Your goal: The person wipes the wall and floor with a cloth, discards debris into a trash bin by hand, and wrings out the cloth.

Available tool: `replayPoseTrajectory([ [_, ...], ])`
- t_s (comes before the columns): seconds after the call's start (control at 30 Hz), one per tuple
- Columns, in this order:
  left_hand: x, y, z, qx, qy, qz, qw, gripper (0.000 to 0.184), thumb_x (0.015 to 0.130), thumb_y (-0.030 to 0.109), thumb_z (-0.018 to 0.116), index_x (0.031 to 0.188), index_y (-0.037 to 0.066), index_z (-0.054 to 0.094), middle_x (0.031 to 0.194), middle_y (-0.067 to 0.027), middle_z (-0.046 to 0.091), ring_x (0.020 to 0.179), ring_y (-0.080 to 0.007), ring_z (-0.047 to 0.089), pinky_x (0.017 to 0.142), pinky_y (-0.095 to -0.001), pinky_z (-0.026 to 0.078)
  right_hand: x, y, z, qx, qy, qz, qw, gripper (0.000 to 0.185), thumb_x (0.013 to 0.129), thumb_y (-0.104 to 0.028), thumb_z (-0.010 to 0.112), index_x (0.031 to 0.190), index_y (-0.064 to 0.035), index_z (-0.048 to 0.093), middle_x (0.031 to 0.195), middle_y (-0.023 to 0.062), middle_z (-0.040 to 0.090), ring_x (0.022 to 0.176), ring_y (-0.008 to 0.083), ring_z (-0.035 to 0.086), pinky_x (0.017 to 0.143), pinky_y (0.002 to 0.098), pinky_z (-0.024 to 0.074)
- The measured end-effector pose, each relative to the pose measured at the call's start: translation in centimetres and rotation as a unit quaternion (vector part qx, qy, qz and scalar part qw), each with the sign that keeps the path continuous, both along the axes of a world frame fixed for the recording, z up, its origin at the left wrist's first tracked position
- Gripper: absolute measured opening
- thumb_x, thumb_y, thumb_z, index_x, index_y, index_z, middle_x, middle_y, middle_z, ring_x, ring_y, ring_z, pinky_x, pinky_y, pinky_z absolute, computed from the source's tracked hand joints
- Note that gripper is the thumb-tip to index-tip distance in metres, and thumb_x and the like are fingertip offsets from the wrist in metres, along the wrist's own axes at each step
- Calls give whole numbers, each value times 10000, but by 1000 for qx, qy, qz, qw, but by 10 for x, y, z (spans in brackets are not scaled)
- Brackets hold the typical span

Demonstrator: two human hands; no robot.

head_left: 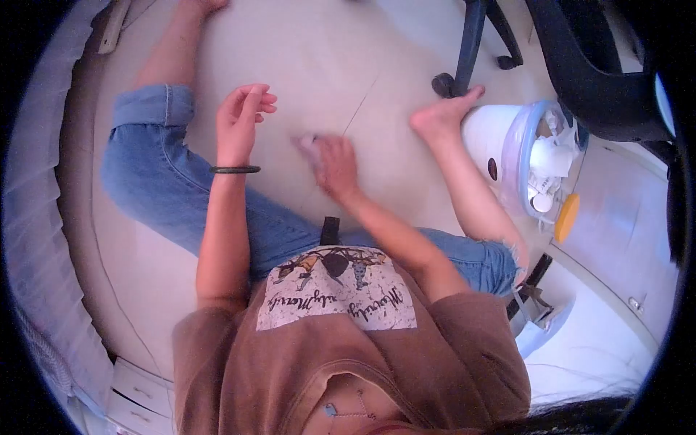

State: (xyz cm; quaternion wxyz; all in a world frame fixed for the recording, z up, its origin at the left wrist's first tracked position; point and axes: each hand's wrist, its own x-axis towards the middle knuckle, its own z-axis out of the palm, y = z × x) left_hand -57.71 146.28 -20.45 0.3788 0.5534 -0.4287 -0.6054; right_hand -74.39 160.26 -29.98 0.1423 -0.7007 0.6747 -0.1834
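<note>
My right hand point(339, 168) is down at the floor point(304, 65) between my legs, its fingers closed over a small pale crumpled thing point(310, 148). Motion blur and the fingers hide part of this thing, so its kind is unclear. To the left, my left hand point(245, 116) is held up over the floor near my bent knee. Its fingers are loosely curved, with nothing visible in them. A dark bracelet point(235, 170) circles that wrist. A thin dark line point(362, 101) runs across the floor just beyond my right hand.
A white bin point(493, 138) full of waste stands beside my right foot. Near it are a black wheeled chair base point(470, 51) and a yellow round object point(567, 217). A pale curtain point(40, 167) hangs at left; a white drawer unit point(138, 399) sits lower left.
</note>
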Motion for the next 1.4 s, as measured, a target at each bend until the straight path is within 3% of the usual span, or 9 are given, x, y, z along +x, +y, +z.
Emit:
replayPoseTrajectory([
  [0.13, 2, -2, -7, -15, 9, -2, 1000, 248, 937, 250, 518, 1002, 43, 637, 882, -44, 673, 756, -90, 614, 652, -210, 416, 4, 0, -7, -36, -76, 4, 996, 484, 698, -116, 657, 1155, -41, 517, 1073, 131, 552, 1039, 324, 477, 908, 423, 397],
  [0.27, 4, 2, -7, -6, -5, -27, 1000, 281, 946, 274, 505, 1045, 42, 630, 926, -52, 670, 800, -102, 617, 681, -214, 427, -27, -97, 25, 31, -30, -56, 997, 500, 719, -102, 646, 1203, -170, 544, 1088, 80, 581, 1039, 305, 500, 870, 439, 411],
  [0.4, 7, 1, -9, -9, 0, -16, 1000, 283, 944, 270, 512, 1049, 36, 630, 930, -52, 670, 802, -103, 617, 679, -210, 425, -7, -127, 22, 4, 47, 105, 993, 442, 717, -102, 637, 1143, -207, 587, 1079, 61, 583, 1024, 282, 511, 839, 429, 415],
  [0.63, 3, 4, -9, -17, -4, 7, 1000, 251, 937, 245, 520, 983, 32, 643, 864, -47, 679, 743, -86, 617, 648, -201, 416, 17, -24, 20, 65, 17, 398, 915, 377, 711, -131, 614, 1079, -212, 614, 1106, 58, 563, 1079, 261, 499, 871, 418, 405],
  [0.73, 3, 5, -13, -18, -3, -6, 1000, 251, 934, 254, 526, 984, 37, 642, 868, -44, 678, 745, -87, 618, 648, -205, 417, -13, 16, 13, 27, -11, 416, 909, 382, 701, -126, 616, 1075, -201, 613, 1089, 47, 567, 1063, 261, 504, 881, 416, 402],
  [0.83, 4, 7, -11, -22, -6, -11, 1000, 251, 931, 262, 530, 987, 44, 641, 869, -41, 678, 747, -88, 619, 647, -210, 417, -38, 29, 22, 104, -12, 309, 945, 413, 685, -97, 618, 1087, -192, 613, 1078, 41, 569, 1033, 260, 506, 875, 419, 407],
  [1.0, 0, 12, -13, -16, -12, -10, 1000, 257, 932, 271, 524, 983, 48, 641, 863, -37, 677, 747, -88, 619, 645, -214, 417, -97, -17, 20, 29, -3, -3, 1000, 564, 626, -92, 662, 1170, -224, 591, 1126, 42, 543, 1037, 276, 479, 856, 442, 414],
  [1.2, 0, 8, -20, -11, -16, -9, 1000, 247, 927, 261, 532, 983, 49, 644, 867, -42, 681, 740, -90, 619, 644, -213, 418, -53, 17, 51, 117, 92, 149, 978, 744, 582, -69, 678, 1292, -193, 495, 1223, 100, 482, 1110, 303, 441, 896, 413, 390],
  [1.4, -5, 10, -17, -9, -17, -33, 999, 229, 917, 249, 542, 970, 56, 653, 858, -38, 682, 734, -85, 617, 641, -212, 422, -33, 55, 35, 144, 88, 291, 942, 715, 649, -159, 649, 1333, -200, 446, 1248, 111, 480, 1156, 290, 433, 947, 394, 359],
])
